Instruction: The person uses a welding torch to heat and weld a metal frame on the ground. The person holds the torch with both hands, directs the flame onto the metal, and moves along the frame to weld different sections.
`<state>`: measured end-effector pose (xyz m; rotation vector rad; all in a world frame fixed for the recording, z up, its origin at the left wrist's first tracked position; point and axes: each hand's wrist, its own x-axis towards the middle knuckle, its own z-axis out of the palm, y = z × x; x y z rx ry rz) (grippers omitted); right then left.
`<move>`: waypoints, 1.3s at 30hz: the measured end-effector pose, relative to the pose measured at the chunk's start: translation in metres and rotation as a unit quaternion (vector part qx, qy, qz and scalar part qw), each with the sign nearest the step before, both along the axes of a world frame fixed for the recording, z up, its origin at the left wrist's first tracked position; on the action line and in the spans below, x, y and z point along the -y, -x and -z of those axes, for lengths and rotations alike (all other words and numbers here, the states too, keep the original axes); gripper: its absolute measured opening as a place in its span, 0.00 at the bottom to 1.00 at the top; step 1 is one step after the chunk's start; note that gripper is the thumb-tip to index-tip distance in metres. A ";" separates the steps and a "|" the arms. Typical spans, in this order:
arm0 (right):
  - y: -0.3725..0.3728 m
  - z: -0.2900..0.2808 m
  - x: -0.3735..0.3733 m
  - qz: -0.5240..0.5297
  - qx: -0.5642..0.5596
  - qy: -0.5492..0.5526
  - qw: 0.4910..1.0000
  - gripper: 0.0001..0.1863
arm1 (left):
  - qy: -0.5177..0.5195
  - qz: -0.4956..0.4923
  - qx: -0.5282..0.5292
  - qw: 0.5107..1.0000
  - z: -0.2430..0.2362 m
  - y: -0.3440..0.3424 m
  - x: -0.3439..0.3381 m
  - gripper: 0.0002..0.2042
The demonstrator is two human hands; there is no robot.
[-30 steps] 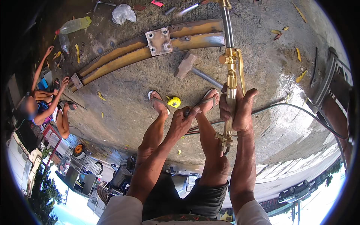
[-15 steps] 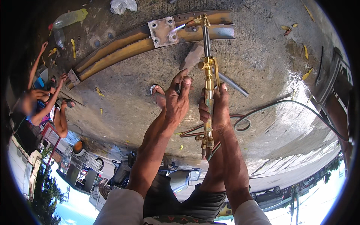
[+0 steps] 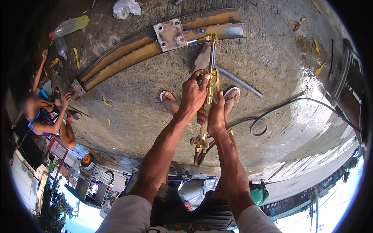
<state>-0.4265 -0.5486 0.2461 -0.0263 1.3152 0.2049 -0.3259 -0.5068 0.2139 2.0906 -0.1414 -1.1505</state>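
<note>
A brass cutting torch point(image 3: 206, 101) stretches away from me, its bent head and tip aimed left. A short bright flame point(image 3: 191, 41) burns from the tip, beside the right edge of a square steel plate point(image 3: 168, 35) with corner holes. My right hand point(image 3: 216, 116) is closed round the torch's handle, with the thumb along its side. My left hand point(image 3: 193, 93) is closed at the torch's front body by the valve, fingertips against the brass. A small dark object point(image 3: 199, 80) shows at its fingers; its kind cannot be made out. The plate lies across two rusty curved steel beams point(image 3: 128, 58).
Behind the torch lie a flat grey block point(image 3: 201, 59) and a metal pipe point(image 3: 243, 83). A hose point(image 3: 287, 104) loops off to the right. At the left a person point(image 3: 48, 116) squats by the beams' end. Plastic bottles point(image 3: 72, 26) and a clear bag point(image 3: 126, 8) lie far left.
My left hand has moved right and up onto the torch's valve area. The torch head has come down nearer me, with its flame now at the plate's right edge.
</note>
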 end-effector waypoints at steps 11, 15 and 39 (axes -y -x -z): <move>0.005 0.023 -0.008 0.005 0.026 -0.047 0.999 0.37 | -0.060 0.024 0.045 0.997 0.028 0.003 -0.006 0.21; 0.007 0.026 -0.012 0.014 0.031 -0.045 0.998 0.38 | -0.061 0.018 0.041 0.997 0.024 0.003 -0.004 0.21; 0.002 0.028 -0.025 0.007 0.043 -0.047 0.998 0.41 | -0.051 0.015 0.078 0.996 0.028 0.007 -0.014 0.19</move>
